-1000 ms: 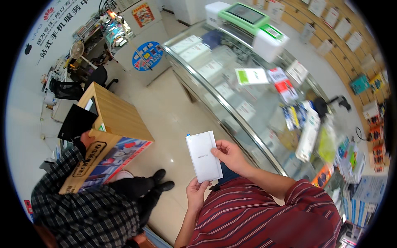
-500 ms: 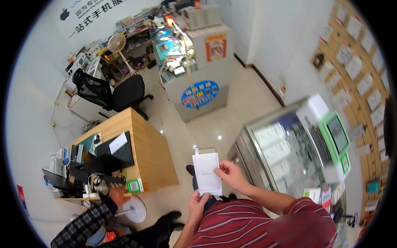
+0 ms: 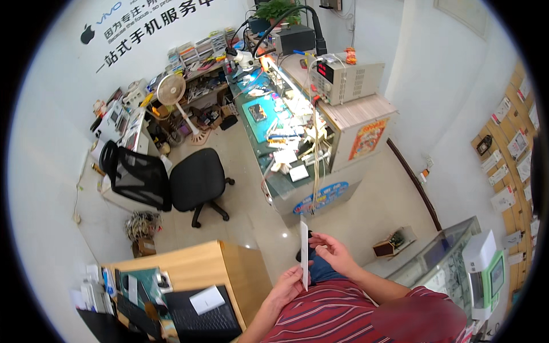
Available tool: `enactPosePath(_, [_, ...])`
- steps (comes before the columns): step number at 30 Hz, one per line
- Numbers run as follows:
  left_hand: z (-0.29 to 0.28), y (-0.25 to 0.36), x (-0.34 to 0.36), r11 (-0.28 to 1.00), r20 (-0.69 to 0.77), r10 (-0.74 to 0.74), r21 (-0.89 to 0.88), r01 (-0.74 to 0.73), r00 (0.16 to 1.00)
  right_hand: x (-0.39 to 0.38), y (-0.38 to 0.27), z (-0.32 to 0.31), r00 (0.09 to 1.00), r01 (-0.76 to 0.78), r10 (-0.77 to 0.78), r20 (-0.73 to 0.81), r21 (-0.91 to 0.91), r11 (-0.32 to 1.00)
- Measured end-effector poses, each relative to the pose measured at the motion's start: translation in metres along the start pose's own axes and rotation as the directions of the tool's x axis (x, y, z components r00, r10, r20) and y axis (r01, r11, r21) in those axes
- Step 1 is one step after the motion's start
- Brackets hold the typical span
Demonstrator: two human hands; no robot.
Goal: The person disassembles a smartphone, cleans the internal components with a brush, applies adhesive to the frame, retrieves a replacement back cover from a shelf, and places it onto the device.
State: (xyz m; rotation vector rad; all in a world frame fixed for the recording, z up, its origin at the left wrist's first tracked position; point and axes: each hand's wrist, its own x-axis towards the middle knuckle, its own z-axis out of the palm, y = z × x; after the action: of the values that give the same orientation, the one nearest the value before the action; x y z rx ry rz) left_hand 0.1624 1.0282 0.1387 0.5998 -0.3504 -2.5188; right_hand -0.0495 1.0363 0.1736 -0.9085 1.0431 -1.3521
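A thin white flat packet [image 3: 304,257] stands almost edge-on in front of my body, so its printed face is turned out of sight. My left hand [image 3: 287,284] grips its lower end between thumb and fingers. Just right of the packet is my right hand [image 3: 337,255], with its fingers bent and apart and nothing visible in them. The fingertips come close to the packet's side; whether they touch it is hard to tell. A small bluish tip shows at the packet's top end.
A wooden desk [image 3: 246,263] with a black laptop [image 3: 203,320] stands front left. Ahead are a black office chair [image 3: 197,177] and a cluttered workbench [image 3: 280,183]. A glass display case [image 3: 457,246] holding a green-framed device [image 3: 494,280] is at right. A small planter box [image 3: 394,243] sits on the floor.
The packet has turned from face-on to edge-on. My right hand has let go of its right edge. The view has shifted toward the workbench, and the person in checked sleeves is out of view.
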Motion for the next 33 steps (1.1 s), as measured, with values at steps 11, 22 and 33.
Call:
enactPosePath(11, [-0.016,0.283,0.165,0.871,-0.244,-0.172,0.415,0.263,0.955,0.287,-0.038,0.024,0.998,0.013,-0.010,-0.056,0.052,0.999])
enactPosePath(22, [-0.080,0.468,0.348,0.677,0.022,-0.347,0.697,0.234,0.938,0.430,-0.009,0.066,0.756,-0.274,-0.148,-0.638,-0.514,0.813])
enactPosePath(33, [-0.181,0.560,0.420,0.426,-0.128,-0.387,0.853,0.301,0.913,0.529,0.114,0.063,0.332,-0.483,0.114,-0.936,-0.065,0.873])
